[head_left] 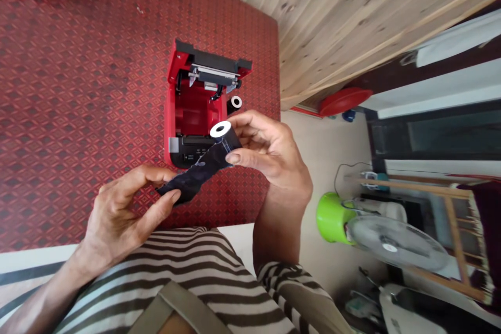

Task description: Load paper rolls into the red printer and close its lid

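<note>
There are two hands [121, 214] [284, 159], two rolls [229, 138] [234, 107], one red printer [195, 115], one fan [399, 242] and one green container [329, 216]

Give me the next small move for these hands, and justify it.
Probably, the right hand should move the dark roll toward the red compartment: the lid stands raised, exposing it, while the left hand pinches the end of the strip trailing from the roll, which should help control the slack.

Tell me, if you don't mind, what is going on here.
A person in a striped top holds a dark roll in the right hand and pinches the end of its unwound strip with the left hand. Beyond them, a red machine stands with its lid raised, and a second roll sits beside it.
</note>
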The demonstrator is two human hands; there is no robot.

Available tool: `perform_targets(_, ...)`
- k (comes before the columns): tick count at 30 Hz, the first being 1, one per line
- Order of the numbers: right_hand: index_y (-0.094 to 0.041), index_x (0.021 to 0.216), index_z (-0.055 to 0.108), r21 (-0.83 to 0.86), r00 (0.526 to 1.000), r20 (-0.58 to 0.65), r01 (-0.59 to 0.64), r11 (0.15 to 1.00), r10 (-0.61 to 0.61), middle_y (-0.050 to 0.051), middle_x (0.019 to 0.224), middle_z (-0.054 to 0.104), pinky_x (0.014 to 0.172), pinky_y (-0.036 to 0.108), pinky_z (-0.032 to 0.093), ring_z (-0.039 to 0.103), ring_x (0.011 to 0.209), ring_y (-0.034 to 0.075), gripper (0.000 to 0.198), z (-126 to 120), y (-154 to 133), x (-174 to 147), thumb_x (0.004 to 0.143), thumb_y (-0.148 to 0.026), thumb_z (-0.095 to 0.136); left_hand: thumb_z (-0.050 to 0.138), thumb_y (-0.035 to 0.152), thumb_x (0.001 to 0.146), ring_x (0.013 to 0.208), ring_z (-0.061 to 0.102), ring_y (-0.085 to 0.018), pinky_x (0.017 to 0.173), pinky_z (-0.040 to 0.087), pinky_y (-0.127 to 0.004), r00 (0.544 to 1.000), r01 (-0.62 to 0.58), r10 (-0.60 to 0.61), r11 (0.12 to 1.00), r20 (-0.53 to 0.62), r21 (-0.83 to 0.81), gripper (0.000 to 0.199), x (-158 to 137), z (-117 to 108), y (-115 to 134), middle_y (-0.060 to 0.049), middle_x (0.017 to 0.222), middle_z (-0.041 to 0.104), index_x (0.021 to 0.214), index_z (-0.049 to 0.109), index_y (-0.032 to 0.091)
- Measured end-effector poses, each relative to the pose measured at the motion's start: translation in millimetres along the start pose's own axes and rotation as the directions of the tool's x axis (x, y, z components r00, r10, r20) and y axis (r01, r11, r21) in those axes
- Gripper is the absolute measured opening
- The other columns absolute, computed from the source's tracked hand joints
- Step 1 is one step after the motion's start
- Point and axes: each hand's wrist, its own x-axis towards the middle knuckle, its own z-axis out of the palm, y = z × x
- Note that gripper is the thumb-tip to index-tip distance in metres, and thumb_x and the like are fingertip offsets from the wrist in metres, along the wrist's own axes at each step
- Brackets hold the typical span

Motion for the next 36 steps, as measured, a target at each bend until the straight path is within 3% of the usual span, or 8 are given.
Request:
perform_targets(6, -0.019, 0.118, 0.079, 0.209, 0.984, 0.172, -0.091, 0.974, 0.055, 0.001, 0.091, 0.081, 0.064, 0.019, 0.062, 0.076, 0.074, 0.012, 0.029, 2, 1, -2, 0.090, -0.022, 0.086, 0.077, 0.027, 0.093, 0.065, 0.068, -0.006, 0.064, 0.051, -0.014, 0.997, 0.079, -0.080, 0.992, -0.002, -0.096, 0.006, 0, -2, -7, 0.009, 0.080, 0.075, 0.098, 0.074, 0.027)
perform_targets(11, -0.016, 0.119, 0.079, 0.221, 0.975, 0.213, -0.105, 0.970, 0.057, 0.002, 0.089, 0.079, 0.062, 0.019, 0.060, 0.072, 0.071, 0.011, 0.030, 6, 2, 1, 0.091, -0.026, 0.086, 0.075, 0.029, 0.093, 0.061, 0.066, -0.008, 0.061, 0.051, -0.017, 0.996, 0.085, -0.085, 0.991, 0.007, -0.105, 0.004, -2, -3, -9, 0.007, 0.077, 0.074, 0.094, 0.073, 0.025)
perform_targets(15, -0.018, 0.117, 0.079, 0.026, 0.985, 0.165, -0.048, 0.999, 0.043, 0.000, 0.092, 0.077, 0.064, 0.019, 0.057, 0.071, 0.076, 0.011, 0.029, 4, -2, 3, 0.090, -0.029, 0.086, 0.076, 0.029, 0.093, 0.056, 0.063, -0.009, 0.057, 0.049, -0.019, 0.994, 0.096, -0.092, 0.992, 0.051, -0.080, 0.007, 1, -4, -6, 0.006, 0.072, 0.074, 0.091, 0.073, 0.023)
perform_targets(18, -0.022, 0.117, 0.078, -0.146, 0.995, 0.096, 0.009, 0.989, 0.005, 0.000, 0.098, 0.078, 0.074, 0.023, 0.059, 0.072, 0.084, 0.013, 0.030, 1, -4, 3, 0.090, -0.031, 0.086, 0.072, 0.025, 0.095, 0.056, 0.063, -0.009, 0.057, 0.051, -0.019, 0.984, 0.106, -0.081, 0.983, 0.159, -0.152, 0.008, 6, 0, -2, 0.006, 0.069, 0.073, 0.088, 0.072, 0.023)
perform_targets(24, -0.027, 0.114, 0.080, -0.471, 0.994, -0.020, 0.087, 0.878, -0.110, 0.002, 0.108, 0.077, 0.084, 0.033, 0.055, 0.070, 0.097, 0.019, 0.026, -6, -6, 2, 0.093, -0.042, 0.083, 0.067, 0.020, 0.100, 0.070, 0.072, -0.010, 0.067, 0.055, -0.019, 0.943, 0.079, 0.017, 0.959, 0.333, -0.271, 0.010, 8, 15, 3, 0.002, 0.081, 0.077, 0.093, 0.074, 0.022)
perform_targets(28, -0.027, 0.118, 0.079, -0.604, 0.986, 0.007, 0.139, 0.785, -0.168, 0.003, 0.108, 0.076, 0.083, 0.035, 0.052, 0.068, 0.099, 0.021, 0.027, -6, -7, 6, 0.096, -0.044, 0.080, 0.066, 0.021, 0.102, 0.066, 0.067, -0.008, 0.064, 0.052, -0.018, 0.954, 0.049, 0.033, 0.963, 0.297, -0.266, 0.013, 12, 17, 6, 0.003, 0.077, 0.073, 0.090, 0.070, 0.021)
perform_targets(31, -0.025, 0.119, 0.078, -0.681, 0.979, 0.019, 0.162, 0.714, -0.204, 0.004, 0.110, 0.077, 0.092, 0.037, 0.054, 0.069, 0.101, 0.022, 0.028, -2, -7, 12, 0.101, -0.046, 0.074, 0.066, 0.026, 0.103, 0.067, 0.066, -0.008, 0.064, 0.052, -0.018, 0.971, 0.026, 0.032, 0.971, 0.238, -0.236, 0.011, 15, 13, 9, 0.004, 0.080, 0.073, 0.093, 0.069, 0.022)
perform_targets(36, -0.024, 0.122, 0.076, -0.841, 0.968, 0.026, 0.156, 0.517, -0.250, 0.006, 0.118, 0.078, 0.102, 0.042, 0.056, 0.071, 0.107, 0.024, 0.021, 11, -4, 28, 0.104, -0.033, 0.069, 0.067, 0.024, 0.101, 0.068, 0.071, -0.011, 0.064, 0.056, -0.020, 0.985, 0.020, 0.014, 0.982, 0.172, -0.189, 0.005, 18, 11, 8, 0.003, 0.081, 0.076, 0.099, 0.072, 0.023)
